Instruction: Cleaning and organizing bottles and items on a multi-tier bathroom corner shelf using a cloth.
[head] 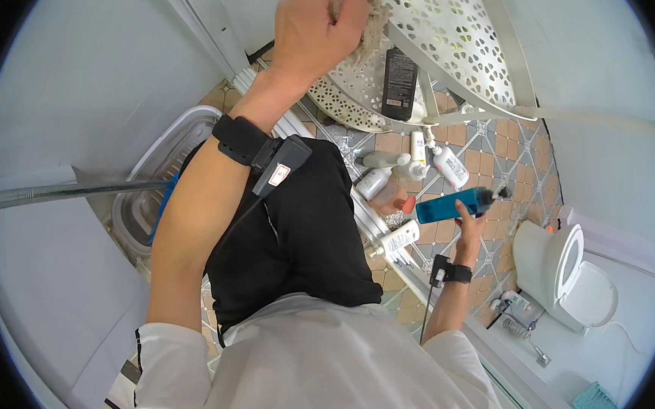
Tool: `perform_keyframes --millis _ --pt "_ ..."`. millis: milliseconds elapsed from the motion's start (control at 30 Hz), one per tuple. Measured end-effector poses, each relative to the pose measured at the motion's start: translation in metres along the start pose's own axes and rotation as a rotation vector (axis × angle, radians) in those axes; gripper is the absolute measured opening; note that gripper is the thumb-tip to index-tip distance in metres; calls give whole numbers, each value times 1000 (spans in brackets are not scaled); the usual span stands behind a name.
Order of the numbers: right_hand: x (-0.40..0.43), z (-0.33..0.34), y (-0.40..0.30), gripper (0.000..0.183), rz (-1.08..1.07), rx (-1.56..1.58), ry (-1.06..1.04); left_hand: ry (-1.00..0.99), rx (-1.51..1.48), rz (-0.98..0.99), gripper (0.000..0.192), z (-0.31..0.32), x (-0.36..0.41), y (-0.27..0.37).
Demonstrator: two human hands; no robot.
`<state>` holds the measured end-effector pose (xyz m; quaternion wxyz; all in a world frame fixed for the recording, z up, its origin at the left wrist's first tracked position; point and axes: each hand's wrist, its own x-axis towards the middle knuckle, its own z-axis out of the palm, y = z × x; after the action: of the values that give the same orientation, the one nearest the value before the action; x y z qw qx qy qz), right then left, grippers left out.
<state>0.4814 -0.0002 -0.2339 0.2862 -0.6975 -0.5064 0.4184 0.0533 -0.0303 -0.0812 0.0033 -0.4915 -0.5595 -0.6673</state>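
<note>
My left hand (317,30) grips a beige cloth (374,20) at the edge of a cream perforated corner shelf (453,39). On the tier below (352,89) stands a black bottle (399,84) bearing printed writing. Off to the right, my right hand (468,219) holds a blue pump bottle (447,206) with a black top, tilted above the tiled floor. Several toiletry bottles crowd the floor beneath the shelf, among them a white pump bottle (450,166), a pink bottle with a red top (389,200) and a white tube-like bottle (399,238) lying by the door track.
A white toilet (550,271) with its lid raised stands at the right. At the left are a grey plastic basin (128,207) and a metal pole (77,195). The sliding-door track (372,222) crosses the floor. A teal basket (597,407) sits at lower right.
</note>
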Motion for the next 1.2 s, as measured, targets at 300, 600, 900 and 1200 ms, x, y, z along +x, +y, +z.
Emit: perform_keyframes --millis 300,600,900,1200 --pt "12 41 131 63 285 328 27 -22 62 -37 27 -4 -3 -1" --pt "11 42 140 44 419 161 199 -19 7 -43 28 -7 -2 0" --pt "18 140 -62 38 -532 57 -92 -53 39 -28 31 -13 -3 -6" --pt "86 232 -111 83 -755 -530 -40 66 114 70 28 4 -9 -26"
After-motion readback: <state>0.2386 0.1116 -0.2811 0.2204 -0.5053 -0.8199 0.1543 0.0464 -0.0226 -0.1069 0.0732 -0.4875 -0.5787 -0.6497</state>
